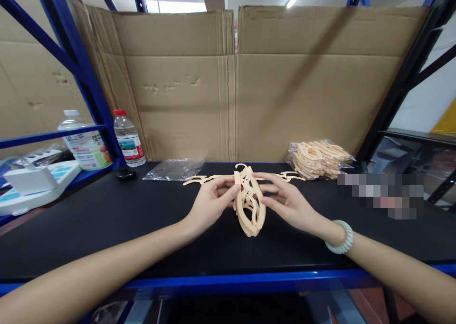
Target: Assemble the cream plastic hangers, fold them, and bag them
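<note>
Between my two hands is a beige folding clothes hanger (262, 214), its arms folded together and its rounded end toward me. My left hand (213, 198) pinches its left side between thumb and fingers. On the opposite side, my right hand (285, 198) grips it the same way, fingers partly hidden behind it. Just beyond, another beige hanger (194, 179) lies spread out on the black table (149, 229); my hands and the folded hanger cover its middle. A curved hook shows above the held hanger; I cannot tell which hanger it belongs to.
A clear bag of beige hangers (318, 160) lies at the back right. A flat plastic bag (174, 169), a black mouse-like object (125, 173) and a red-capped water bottle (128, 141) are at the back left. Cardboard (185, 86) walls the back; blue posts (89, 91) frame the side.
</note>
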Available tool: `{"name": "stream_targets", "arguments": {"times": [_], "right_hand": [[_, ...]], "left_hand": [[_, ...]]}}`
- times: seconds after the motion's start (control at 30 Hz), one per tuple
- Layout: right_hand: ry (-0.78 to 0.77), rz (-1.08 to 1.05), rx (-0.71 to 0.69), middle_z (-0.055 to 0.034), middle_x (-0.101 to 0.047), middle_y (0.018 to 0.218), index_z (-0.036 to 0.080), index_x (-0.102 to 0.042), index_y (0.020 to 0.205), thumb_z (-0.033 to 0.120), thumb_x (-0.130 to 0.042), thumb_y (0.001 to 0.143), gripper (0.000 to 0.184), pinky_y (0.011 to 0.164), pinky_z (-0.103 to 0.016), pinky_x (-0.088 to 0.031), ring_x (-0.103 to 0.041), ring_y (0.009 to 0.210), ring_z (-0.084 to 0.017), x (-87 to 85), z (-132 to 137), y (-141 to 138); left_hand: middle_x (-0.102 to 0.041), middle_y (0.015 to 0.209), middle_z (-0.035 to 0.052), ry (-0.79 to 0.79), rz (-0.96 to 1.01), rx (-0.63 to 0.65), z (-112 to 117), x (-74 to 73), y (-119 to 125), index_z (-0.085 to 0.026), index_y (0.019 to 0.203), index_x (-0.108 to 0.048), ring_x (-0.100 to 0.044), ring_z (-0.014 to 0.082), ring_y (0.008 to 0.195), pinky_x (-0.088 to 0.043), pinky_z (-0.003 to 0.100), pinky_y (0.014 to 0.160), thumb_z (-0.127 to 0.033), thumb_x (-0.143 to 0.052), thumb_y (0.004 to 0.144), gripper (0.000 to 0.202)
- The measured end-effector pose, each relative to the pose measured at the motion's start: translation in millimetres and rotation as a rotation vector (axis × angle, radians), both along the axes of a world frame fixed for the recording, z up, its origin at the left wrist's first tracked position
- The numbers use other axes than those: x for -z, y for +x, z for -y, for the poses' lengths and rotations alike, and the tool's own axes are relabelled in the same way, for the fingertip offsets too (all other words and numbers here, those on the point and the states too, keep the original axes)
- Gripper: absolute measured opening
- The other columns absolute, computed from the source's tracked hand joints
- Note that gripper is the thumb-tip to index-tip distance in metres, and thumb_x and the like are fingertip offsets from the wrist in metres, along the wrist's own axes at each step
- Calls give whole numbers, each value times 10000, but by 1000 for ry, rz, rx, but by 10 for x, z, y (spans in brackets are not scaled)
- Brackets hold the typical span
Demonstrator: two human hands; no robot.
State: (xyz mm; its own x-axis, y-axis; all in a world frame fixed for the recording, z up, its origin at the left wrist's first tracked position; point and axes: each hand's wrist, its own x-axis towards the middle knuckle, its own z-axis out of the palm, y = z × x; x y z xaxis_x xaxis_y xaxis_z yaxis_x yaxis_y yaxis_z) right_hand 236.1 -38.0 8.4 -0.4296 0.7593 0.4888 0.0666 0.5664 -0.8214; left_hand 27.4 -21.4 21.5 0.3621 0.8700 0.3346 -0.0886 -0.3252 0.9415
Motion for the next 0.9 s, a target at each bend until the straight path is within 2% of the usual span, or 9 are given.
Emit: {"name": "stream_targets", "arguments": {"times": [0.1, 0.2, 0.3, 0.37, 0.5, 0.63, 0.7, 0.8, 0.9], "right_hand": [[-48, 17, -84, -66, -590, 1245, 291, -490, 1321, 231, -570, 909, 424, 821, -324, -572, -610, 1098, -208, 11, 6, -31], [-114, -18, -129, -72, -652, 1131, 247, -570, 1244, 228, -593, 887, 357, 710, -285, -583, -663, 957, -189, -1, -7, -44], [-176, -43, -105, -72, -672, 1075, 219, -616, 1167, 229, -660, 829, 342, 677, -279, -584, -672, 888, -180, -58, -58, 39], [-223, -30, -55, -73, -674, 1046, 204, -611, 1160, 237, -680, 806, 362, 663, -272, -588, -674, 845, -168, -99, -123, 172], [-364, 130, -3, -29, -662, 869, 187, -608, 1112, 217, -685, 774, 348, 566, -223, -580, -655, 672, -124, -119, -295, 504], [-484, 277, 24, -23, -641, 863, 193, -590, 1113, 228, -679, 758, 368, 515, -221, -581, -648, 613, -120, -79, -382, 652], [-461, 346, 33, -14, -633, 844, 206, -556, 1174, 241, -672, 769, 423, 485, -214, -566, -632, 549, -107, -66, -374, 648], [-341, 467, 65, 9, -616, 745, 203, -507, 1241, 258, -662, 784, 485, 421, -193, -500, -578, 467, -90, -62, -375, 656], [-238, 584, 181, -15, -636, 711, 161, -516, 1222, 263, -587, 832, 409, 416, -218, -461, -567, 492, -119, -50, -483, 770]], "left_hand": [[-715, 944, 87, 66, -27, -2, -13, 22, 7, -150, 1060, -664, -681, 212, 804, -555, 272, 649, -338, -681, 808, 316], [-723, 881, 82, 61, -41, -33, -25, 34, 13, -141, 1096, -645, -680, 216, 804, -550, 303, 704, -323, -699, 791, 359], [-706, 1028, 106, 50, -39, -17, -50, 37, -2, -156, 1142, -617, -663, 248, 958, -550, 348, 789, -330, -674, 803, 385], [-655, 1170, 111, 106, -93, -51, -102, 45, -48, -176, 1143, -613, -600, 262, 1106, -530, 375, 868, -320, -661, 802, 373], [-617, 1224, 89, 289, -432, -187, -345, 110, -241, -206, 1118, -616, -552, 270, 1158, -463, 449, 956, -264, -609, 794, 330], [-640, 1135, 99, 552, -758, -335, -641, 226, -431, -194, 1085, -611, -565, 285, 1089, -427, 469, 961, -230, -568, 772, 318], [-642, 1112, 104, 600, -813, -345, -731, 274, -479, -184, 1053, -618, -562, 293, 1067, -408, 478, 971, -230, -567, 758, 303], [-634, 1115, 115, 620, -844, -341, -774, 310, -500, -170, 1035, -621, -552, 303, 1064, -403, 479, 969, -250, -557, 763, 291], [-632, 1112, 135, 648, -882, -344, -767, 316, -504, -153, 1042, -622, -535, 318, 1081, -398, 479, 971, -270, -545, 782, 296]]}}
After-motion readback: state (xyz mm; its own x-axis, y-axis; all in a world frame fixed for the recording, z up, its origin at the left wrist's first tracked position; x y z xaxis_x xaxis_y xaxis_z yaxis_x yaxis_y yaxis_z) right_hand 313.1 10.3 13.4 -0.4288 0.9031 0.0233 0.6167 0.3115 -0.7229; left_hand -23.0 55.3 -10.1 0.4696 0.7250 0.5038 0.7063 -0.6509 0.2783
